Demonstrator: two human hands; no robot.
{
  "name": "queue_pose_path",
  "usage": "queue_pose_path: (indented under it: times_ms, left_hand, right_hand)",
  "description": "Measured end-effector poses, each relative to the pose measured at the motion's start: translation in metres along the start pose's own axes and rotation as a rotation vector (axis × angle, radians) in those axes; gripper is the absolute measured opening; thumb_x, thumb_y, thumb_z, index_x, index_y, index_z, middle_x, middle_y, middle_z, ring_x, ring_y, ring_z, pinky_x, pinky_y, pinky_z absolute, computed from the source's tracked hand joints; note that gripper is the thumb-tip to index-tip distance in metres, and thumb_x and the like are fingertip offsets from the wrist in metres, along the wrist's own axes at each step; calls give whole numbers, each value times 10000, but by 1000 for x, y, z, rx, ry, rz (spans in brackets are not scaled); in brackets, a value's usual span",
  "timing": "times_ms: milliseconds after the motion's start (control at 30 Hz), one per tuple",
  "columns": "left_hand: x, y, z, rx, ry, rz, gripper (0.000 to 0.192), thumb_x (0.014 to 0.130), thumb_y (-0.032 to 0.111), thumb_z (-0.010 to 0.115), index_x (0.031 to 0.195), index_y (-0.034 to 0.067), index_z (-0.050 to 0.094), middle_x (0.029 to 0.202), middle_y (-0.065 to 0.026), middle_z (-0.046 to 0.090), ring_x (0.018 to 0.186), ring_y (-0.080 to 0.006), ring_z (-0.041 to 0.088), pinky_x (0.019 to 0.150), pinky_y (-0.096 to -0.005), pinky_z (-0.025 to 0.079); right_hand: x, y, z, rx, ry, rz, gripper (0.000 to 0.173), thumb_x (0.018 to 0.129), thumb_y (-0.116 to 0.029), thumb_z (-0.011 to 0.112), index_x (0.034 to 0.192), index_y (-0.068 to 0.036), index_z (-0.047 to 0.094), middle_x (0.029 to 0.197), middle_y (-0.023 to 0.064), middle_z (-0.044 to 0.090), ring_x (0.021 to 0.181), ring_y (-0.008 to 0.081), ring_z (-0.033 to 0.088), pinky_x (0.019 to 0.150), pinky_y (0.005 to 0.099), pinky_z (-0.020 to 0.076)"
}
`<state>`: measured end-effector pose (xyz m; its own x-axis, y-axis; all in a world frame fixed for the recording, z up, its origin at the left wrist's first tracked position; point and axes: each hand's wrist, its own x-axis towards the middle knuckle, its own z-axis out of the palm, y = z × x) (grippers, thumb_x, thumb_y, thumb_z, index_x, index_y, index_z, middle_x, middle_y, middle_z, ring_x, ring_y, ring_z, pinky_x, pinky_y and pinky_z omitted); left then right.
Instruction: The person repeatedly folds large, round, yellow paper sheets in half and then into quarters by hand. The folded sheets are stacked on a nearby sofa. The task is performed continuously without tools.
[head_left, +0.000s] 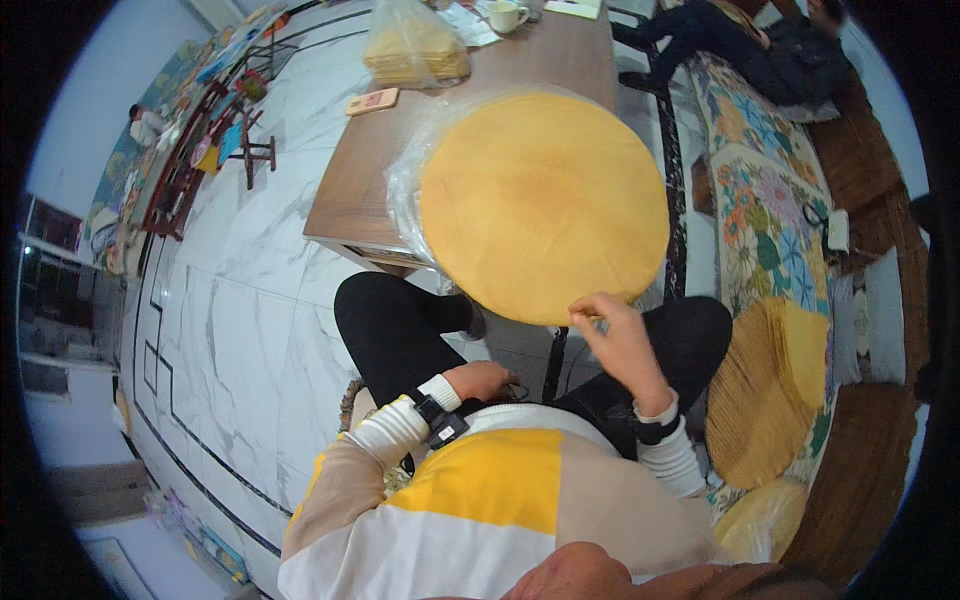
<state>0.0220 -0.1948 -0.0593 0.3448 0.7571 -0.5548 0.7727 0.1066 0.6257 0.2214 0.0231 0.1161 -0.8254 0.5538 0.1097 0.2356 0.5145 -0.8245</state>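
Note:
A large round yellow sheet (544, 202) lies flat on clear plastic (405, 199) at the near end of the wooden table, its edge reaching past the table towards me. My right hand (615, 334) is at the sheet's near edge, thumb and index finger together on the rim. Whether the rim is pinched between them is hard to tell. Down in my lap rests my left hand (484, 381), its fingers curled near a thin dark cord or loop; whether it grips this is unclear.
A plastic bag of stacked yellow sheets (416, 60), a phone (372, 102) and a cup (507, 15) are on the table (360, 172). On my right, a floral-covered bench (772, 217) bears folded yellow-brown sheets (761, 397). A person (780, 60) sits at the upper right.

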Motion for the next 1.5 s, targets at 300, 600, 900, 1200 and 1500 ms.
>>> queue_pose_path:
  times_ms: [300, 600, 900, 1200, 1500]
  left_hand:
    - [-19, 3, -36, -401, 822, -181, 312, 995, 131, 770, 1283, 20, 813, 1130, -228, 841, 1050, -442, 804, 941, -501, 635]
    - [-59, -16, -65, -476, 1052, -266, 271, 1003, 80, 752, 1245, -15, 674, 1065, -217, 806, 1061, -414, 810, 897, -494, 634]
    - [-54, 0, -145, 228, 1394, -243, 587, 839, 128, 946, 1390, 126, 743, 1383, -146, 702, 1303, -402, 620, 1137, -527, 489]
    - [-59, -52, -221, 112, 933, -110, 201, 1043, 250, 781, 1091, 68, 851, 1054, -165, 822, 1018, -417, 790, 864, -512, 615]
    - [-69, -96, -224, -17, 915, 54, 197, 1019, 145, 844, 1160, 8, 836, 1004, -200, 786, 932, -431, 738, 886, -497, 609]
  right_hand:
    - [16, 50, 100, -346, 4, -307, 566, 840, -85, 904, 1366, -4, 711, 1491, 194, 658, 1400, 447, 606, 1189, 535, 510]
    - [39, 64, 90, -208, 175, -287, 169, 952, 8, 823, 1119, 2, 800, 1116, 165, 807, 1056, 391, 763, 926, 452, 615]
    - [50, 69, 70, -97, 192, -122, 128, 1054, -50, 774, 1169, 0, 801, 1046, 232, 806, 989, 448, 789, 842, 479, 617]
    - [49, 82, 27, -238, 209, -83, 174, 985, -38, 804, 1152, 7, 818, 1273, 196, 828, 1228, 439, 759, 1041, 507, 601]
    - [82, 120, -22, -198, 122, -24, 152, 1040, -143, 795, 1101, -5, 817, 1049, 235, 804, 979, 452, 780, 843, 505, 604]
